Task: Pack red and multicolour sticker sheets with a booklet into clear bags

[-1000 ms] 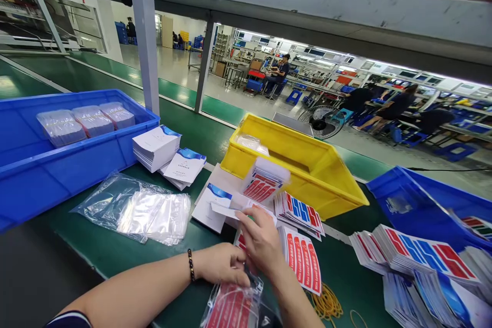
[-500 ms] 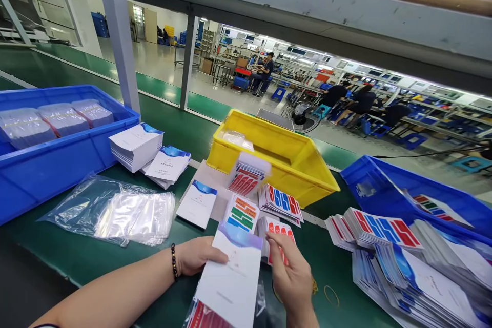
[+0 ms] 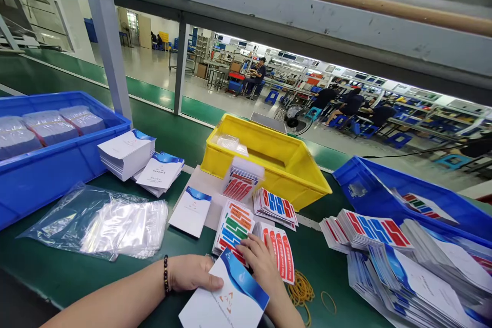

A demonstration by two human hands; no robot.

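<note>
My left hand (image 3: 195,274), with a beaded bracelet at the wrist, is closed on a white booklet (image 3: 226,292) with a blue wavy band, its thumb on top. The fingers of my right hand (image 3: 261,261) are spread over the lower edge of a stack of multicoloured label sheets (image 3: 234,225). Partly behind that hand lies a stack of red label sheets (image 3: 283,253). Red-and-blue label sheets (image 3: 275,206) sit just beyond. A clear holder of red labels (image 3: 242,182) stands against the yellow bin (image 3: 307,177). Another booklet (image 3: 191,212) lies to the left.
Clear plastic bags (image 3: 123,228) and booklet piles (image 3: 126,154) are on the left, beside a blue bin (image 3: 57,177) of banded packs. Rubber bands (image 3: 302,289) lie near my right wrist. Bagged booklet sets (image 3: 418,282) and a second blue bin (image 3: 369,184) occupy the right.
My right hand has left the booklet's upper edge and reached onto the label stacks. The booklet in my left hand has tilted and dropped lower. The view has shifted slightly.
</note>
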